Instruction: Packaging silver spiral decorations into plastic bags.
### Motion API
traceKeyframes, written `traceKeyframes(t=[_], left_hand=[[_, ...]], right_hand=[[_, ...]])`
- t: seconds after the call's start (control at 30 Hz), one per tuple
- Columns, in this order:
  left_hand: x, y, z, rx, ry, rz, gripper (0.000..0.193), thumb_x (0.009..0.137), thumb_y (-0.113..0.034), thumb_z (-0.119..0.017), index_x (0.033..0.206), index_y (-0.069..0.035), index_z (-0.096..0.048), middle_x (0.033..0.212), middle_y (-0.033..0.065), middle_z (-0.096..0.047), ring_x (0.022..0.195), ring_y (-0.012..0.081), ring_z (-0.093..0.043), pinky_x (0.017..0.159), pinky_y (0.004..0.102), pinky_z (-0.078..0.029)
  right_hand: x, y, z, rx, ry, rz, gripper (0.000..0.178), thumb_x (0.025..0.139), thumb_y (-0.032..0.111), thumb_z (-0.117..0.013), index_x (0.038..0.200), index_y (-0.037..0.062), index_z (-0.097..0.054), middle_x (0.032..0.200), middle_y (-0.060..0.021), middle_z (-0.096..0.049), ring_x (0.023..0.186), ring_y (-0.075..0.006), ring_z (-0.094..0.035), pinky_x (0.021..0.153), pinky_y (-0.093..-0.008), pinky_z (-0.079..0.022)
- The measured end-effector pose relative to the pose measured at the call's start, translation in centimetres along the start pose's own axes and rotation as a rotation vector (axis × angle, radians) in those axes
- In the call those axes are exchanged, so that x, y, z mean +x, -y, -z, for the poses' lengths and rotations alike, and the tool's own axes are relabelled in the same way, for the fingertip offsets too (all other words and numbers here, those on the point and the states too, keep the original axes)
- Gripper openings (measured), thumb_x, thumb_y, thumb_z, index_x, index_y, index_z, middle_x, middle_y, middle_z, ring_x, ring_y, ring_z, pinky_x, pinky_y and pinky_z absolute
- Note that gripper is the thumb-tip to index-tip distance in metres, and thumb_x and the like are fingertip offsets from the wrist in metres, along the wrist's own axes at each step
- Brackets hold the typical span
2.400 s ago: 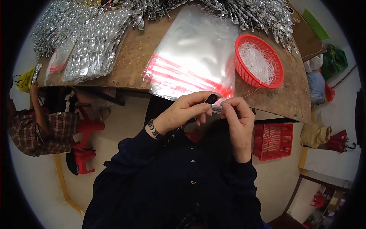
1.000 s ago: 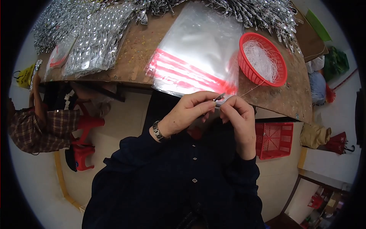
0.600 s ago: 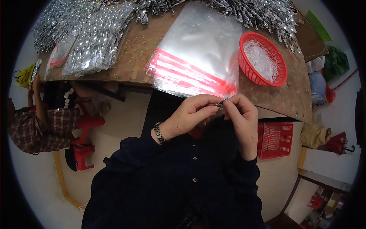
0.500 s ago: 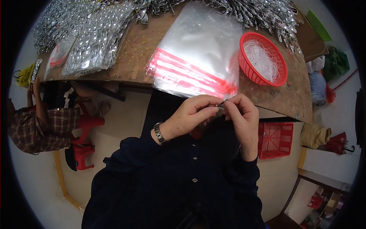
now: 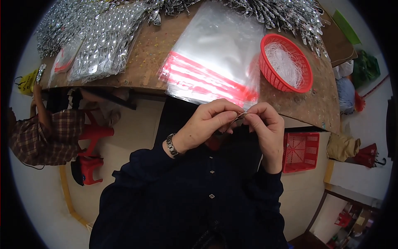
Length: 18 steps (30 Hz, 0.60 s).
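The left hand (image 5: 201, 126) has thumb and forefinger pressed together on a thin thread (image 5: 243, 114); the right hand (image 5: 267, 126) pinches it just beside, so the thread shows only in the small gap between both fingertips; its ends are hidden behind the fingers, and the curled lower fingers of both hands are hard to make out.
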State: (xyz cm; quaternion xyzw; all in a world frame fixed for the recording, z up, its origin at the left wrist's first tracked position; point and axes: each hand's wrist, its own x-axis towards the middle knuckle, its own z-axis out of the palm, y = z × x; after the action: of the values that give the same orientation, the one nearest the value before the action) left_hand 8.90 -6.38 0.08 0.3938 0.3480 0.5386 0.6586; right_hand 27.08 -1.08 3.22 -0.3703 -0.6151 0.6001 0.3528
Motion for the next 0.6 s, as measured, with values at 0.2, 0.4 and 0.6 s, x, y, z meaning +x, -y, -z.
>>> traceKeyframes(t=[0.2,0.4,0.6], left_hand=[[0.2,-0.9,-0.1,-0.001,-0.014,-0.007,0.017,0.095,-0.009,-0.054,0.107,-0.001,-0.063,0.085,0.0009,-0.064,0.065,0.0027,-0.05,0.056,0.0166,-0.039],[0.2,-1.1,-0.4,-0.008,-0.042,-0.028,0.01,0.094,-0.008,-0.056,0.098,-0.002,-0.063,0.08,-0.0006,-0.061,0.06,0.0018,-0.045,0.052,0.0163,-0.035],[-0.1,-1.3,-1.1,0.112,-0.093,-0.132,0.007,0.095,-0.007,-0.054,0.091,-0.003,-0.059,0.075,-0.0033,-0.055,0.057,0.0012,-0.043,0.051,0.0167,-0.034]], right_hand=[[0.0,0.0,-0.2,0.018,-0.009,0.006,0.005,0.089,0.005,-0.063,0.09,0.0009,-0.062,0.076,0.0005,-0.061,0.066,-0.0041,-0.051,0.059,-0.018,-0.04],[0.0,0.2,-0.6,0.054,0.018,0.006,0.005,0.089,0.005,-0.063,0.091,0.0009,-0.062,0.077,0.0007,-0.061,0.066,-0.0037,-0.051,0.059,-0.0177,-0.04],[-0.1,0.2,-1.2,0.092,0.025,0.001,0.002,0.09,0.003,-0.059,0.091,0.0025,-0.058,0.078,-0.0018,-0.062,0.066,-0.0048,-0.051,0.06,-0.0174,-0.04]])
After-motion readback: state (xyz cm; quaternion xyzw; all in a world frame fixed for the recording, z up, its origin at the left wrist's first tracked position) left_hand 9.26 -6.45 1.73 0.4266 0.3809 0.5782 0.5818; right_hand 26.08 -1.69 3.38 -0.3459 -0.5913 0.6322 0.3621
